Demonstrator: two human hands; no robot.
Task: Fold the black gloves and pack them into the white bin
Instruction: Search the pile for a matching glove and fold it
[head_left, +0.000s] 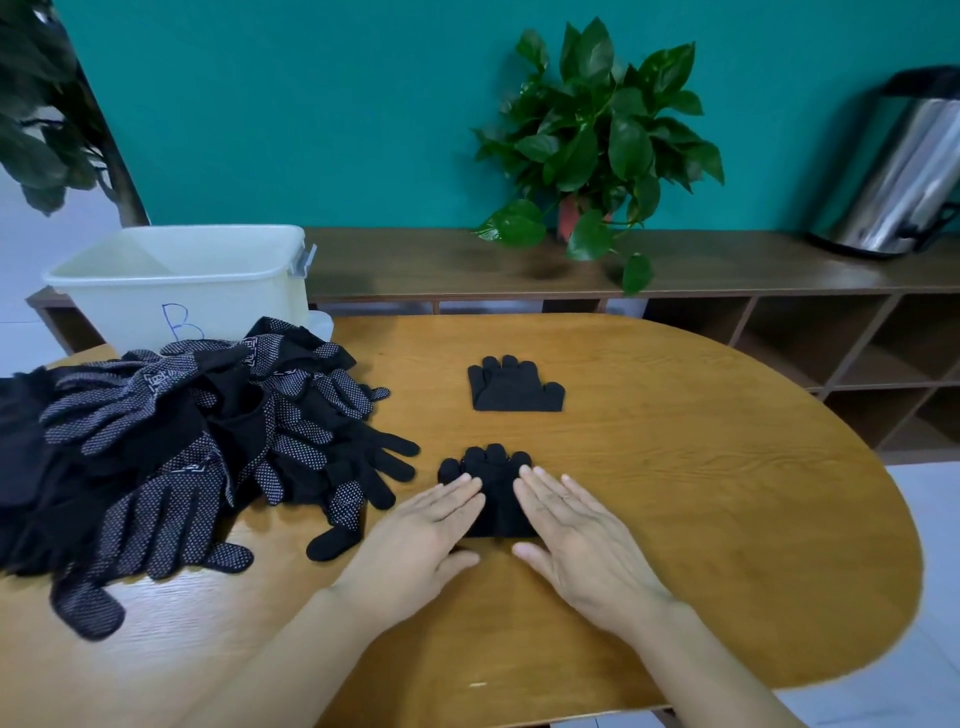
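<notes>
- The left hand (431, 525) and right hand (576, 530) lie flat, fingers straight and released, pressing the two sides of a folded black glove (496, 486) on the wooden bench (701, 467).
- A second folded glove (514, 387) lies farther back, apart from the first.
- A heap of unfolded dotted gloves (182, 441) covers the bench's left side.
- The white bin (182, 280) stands behind the heap.

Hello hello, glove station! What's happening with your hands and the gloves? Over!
Left hand and right hand flat, pressing folded black fabric glove. Another folded glove beyond. White plastic bin far left, unobstructed.
</notes>
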